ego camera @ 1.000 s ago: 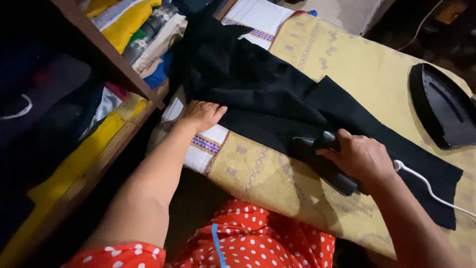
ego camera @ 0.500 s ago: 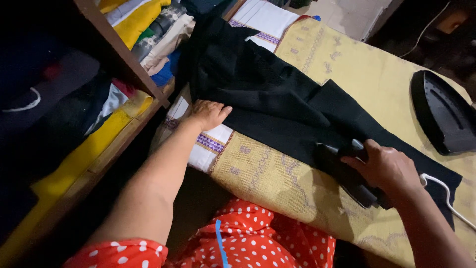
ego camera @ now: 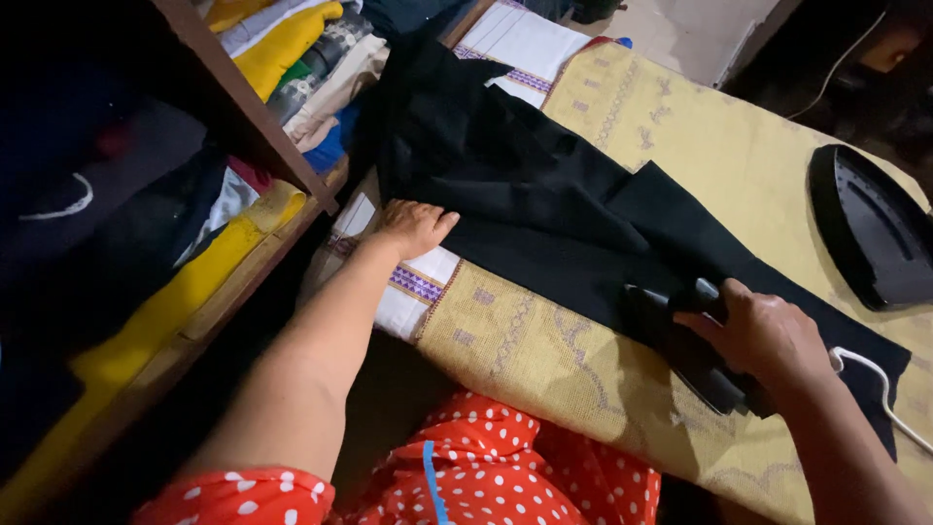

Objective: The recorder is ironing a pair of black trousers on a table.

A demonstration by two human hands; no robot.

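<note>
A black garment lies spread across a table covered with a yellow patterned cloth. My right hand grips the handle of a black electric iron that rests on the garment's lower edge, near the table's front. A white cord trails from the iron to the right. My left hand lies flat, fingers together, pressing the garment's left edge where it meets a white cloth with a purple border.
A second black iron lies with its soleplate showing at the table's right side. Wooden shelves on the left hold folded clothes in yellow, white, blue and dark colours. My red polka-dot clothing fills the bottom.
My right hand slid the iron to the right along the garment's lower edge over the second, then held about still. My left hand stayed pressed on the garment's left edge.
</note>
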